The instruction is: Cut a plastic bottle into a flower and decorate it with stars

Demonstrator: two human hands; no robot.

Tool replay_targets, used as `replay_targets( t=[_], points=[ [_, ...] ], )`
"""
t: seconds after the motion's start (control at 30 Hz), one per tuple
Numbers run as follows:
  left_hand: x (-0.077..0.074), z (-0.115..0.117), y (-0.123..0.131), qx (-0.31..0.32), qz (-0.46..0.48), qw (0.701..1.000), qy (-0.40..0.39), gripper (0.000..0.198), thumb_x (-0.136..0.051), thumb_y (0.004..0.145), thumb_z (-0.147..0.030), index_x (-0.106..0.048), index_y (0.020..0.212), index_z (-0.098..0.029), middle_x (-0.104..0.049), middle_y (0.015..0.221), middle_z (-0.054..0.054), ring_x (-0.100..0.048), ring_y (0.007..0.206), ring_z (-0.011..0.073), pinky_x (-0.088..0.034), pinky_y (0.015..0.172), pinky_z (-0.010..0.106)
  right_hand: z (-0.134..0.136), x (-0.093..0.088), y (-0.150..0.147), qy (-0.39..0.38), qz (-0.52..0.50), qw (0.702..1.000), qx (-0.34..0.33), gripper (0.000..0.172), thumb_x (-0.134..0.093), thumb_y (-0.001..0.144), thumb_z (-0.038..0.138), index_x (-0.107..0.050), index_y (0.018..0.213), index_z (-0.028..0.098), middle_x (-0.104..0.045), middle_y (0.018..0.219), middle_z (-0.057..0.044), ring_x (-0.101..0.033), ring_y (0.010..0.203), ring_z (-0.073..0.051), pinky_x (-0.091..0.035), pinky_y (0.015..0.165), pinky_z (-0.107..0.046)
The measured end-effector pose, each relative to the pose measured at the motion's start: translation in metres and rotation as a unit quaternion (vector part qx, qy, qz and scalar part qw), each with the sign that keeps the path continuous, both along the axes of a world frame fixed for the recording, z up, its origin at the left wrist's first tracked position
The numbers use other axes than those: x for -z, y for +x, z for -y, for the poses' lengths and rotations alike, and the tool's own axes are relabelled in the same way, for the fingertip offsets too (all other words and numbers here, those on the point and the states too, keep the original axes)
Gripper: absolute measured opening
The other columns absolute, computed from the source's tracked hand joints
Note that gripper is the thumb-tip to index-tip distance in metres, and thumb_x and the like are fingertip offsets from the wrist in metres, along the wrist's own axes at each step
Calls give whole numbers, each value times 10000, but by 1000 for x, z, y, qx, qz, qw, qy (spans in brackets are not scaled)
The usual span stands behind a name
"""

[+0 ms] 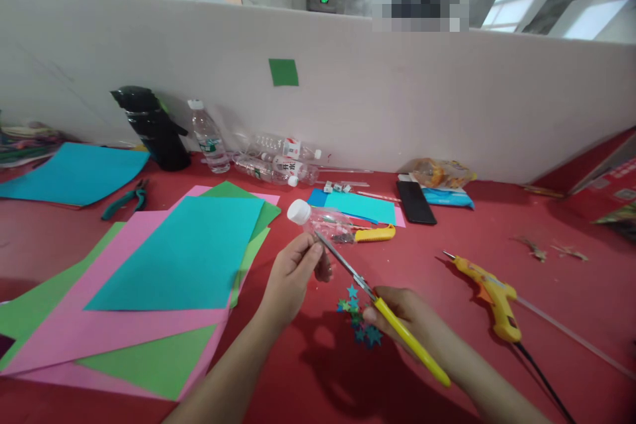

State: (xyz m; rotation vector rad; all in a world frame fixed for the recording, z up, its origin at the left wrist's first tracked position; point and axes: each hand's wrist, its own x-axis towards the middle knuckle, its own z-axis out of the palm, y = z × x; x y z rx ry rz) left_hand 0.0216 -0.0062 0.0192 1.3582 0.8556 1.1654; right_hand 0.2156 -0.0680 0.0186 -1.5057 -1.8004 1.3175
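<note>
My right hand is closed around a pair of scissors with yellow handles, whose blades point up and left. The tips reach the fingers of my left hand, which are pinched together. What they hold, if anything, is too small to make out. Just beyond them, a cut clear plastic bottle top with a white cap lies on the red table. A yellow utility knife rests against it. Small blue and green paper stars lie in a pile under the scissors, partly hidden by my right hand.
Sheets of coloured paper spread over the left side, with pliers behind. A black flask and clear bottles line the white partition. A phone and a yellow glue gun with its cord are on the right.
</note>
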Motion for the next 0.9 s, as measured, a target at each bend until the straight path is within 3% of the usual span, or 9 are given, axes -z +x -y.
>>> replay_targets(
  t=[0.43, 0.9],
  points=[
    [-2, 1, 1, -2, -44, 999, 16, 270, -451, 897, -285, -470, 644, -192, -564, 593, -2, -534, 551, 129, -421, 570, 282, 0, 1, 0, 0, 14, 1000, 11, 451, -535, 799, 607, -408, 657, 198, -324, 617, 47, -268, 574, -97, -289, 494, -204],
    [-3, 3, 0, -4, -41, 999, 22, 276, -439, 900, -284, -463, 641, -190, -555, 592, -7, -527, 548, 121, -436, 567, 273, 0, -1, -3, 8, 7, 1000, 14, 489, -500, 786, 666, -451, 668, 194, -319, 603, 46, -278, 565, -101, -291, 502, -209]
  ],
)
